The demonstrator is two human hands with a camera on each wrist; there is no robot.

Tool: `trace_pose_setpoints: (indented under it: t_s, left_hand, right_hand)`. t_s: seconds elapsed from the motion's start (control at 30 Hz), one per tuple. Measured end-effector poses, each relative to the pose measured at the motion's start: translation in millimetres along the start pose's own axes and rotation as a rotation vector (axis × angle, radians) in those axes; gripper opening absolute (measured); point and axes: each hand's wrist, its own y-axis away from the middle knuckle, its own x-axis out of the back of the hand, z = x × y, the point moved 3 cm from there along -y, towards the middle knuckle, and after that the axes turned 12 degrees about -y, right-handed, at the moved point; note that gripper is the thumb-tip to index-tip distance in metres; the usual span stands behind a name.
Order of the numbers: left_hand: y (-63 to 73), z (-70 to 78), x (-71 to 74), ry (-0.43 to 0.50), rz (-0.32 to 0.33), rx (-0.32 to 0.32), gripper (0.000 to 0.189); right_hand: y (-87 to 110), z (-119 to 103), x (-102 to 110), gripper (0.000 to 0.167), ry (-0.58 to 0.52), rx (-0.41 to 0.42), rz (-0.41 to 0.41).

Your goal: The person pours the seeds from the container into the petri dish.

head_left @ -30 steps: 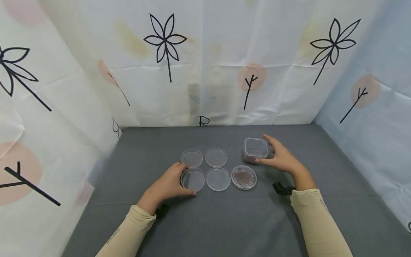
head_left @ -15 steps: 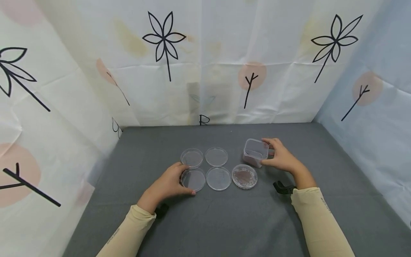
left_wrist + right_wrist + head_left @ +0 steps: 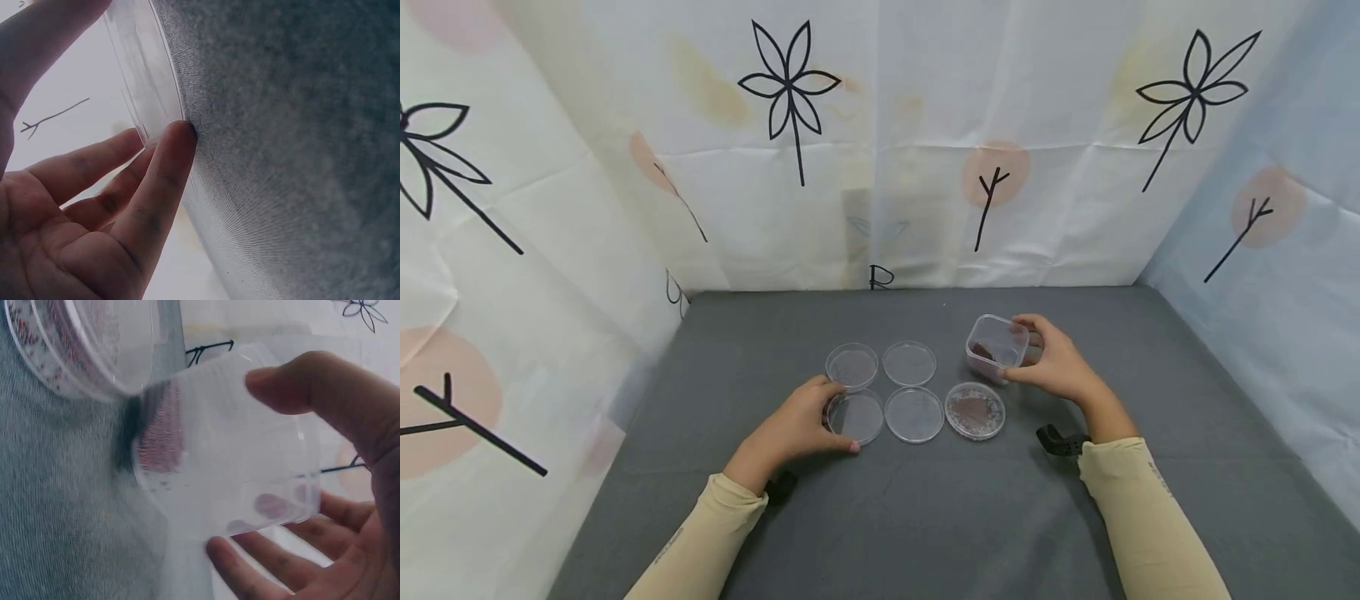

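My right hand (image 3: 1060,367) holds a clear, square plastic tub (image 3: 1009,340) by its right side, thumb in front and fingers behind. The tub is tilted, and small reddish-brown grains (image 3: 162,437) lie gathered low inside it. Whether its base touches the table, I cannot tell. At the left, my left hand (image 3: 792,427) grips the rim of a clear petri dish (image 3: 863,417) between thumb and fingers; the dish is flat on the table. In the left wrist view, fingertips press the dish's side wall (image 3: 140,75). Just in front of the tub sits a petri dish with similar grains (image 3: 975,412).
Three more clear petri dishes stand close by: one at the back left (image 3: 852,367), one at the back middle (image 3: 909,363), one at the front middle (image 3: 914,415). A grey cloth (image 3: 887,517) covers the table. Printed white curtains (image 3: 925,108) enclose its back and sides.
The right hand has taken a firmer hold of the tub and tipped it from upright, and the grains have slid to one side. The left hand has stayed on its petri dish.
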Motion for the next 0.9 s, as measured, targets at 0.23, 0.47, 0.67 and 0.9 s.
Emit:
trace_pose_setpoints:
  t_s: [0.23,0.47,0.67,0.9]
  left_hand:
    - [-2.8,0.7,-1.2,0.007,-0.004,0.008,0.094]
    - [-0.8,3.4,2.8,0.018,-0.012,0.013,0.094]
    - [0.3,3.8,2.3,0.024,-0.017,0.01,0.094]
    - [-0.4,2.6,3.2,0.021,-0.033,0.017,0.094]
  right_hand:
    - [-3.6,-27.4,-19.4,0.094,0.033,0.143,0.034]
    - [-9.7,-56.2,-55.3,0.092,0.105,0.306,-0.032]
    - [-13.4,-71.6,-87.6,0.088,0.119,0.387,-0.124]
    - [-14.2,-82.9,-118.5,0.085,0.268,0.419,-0.145]
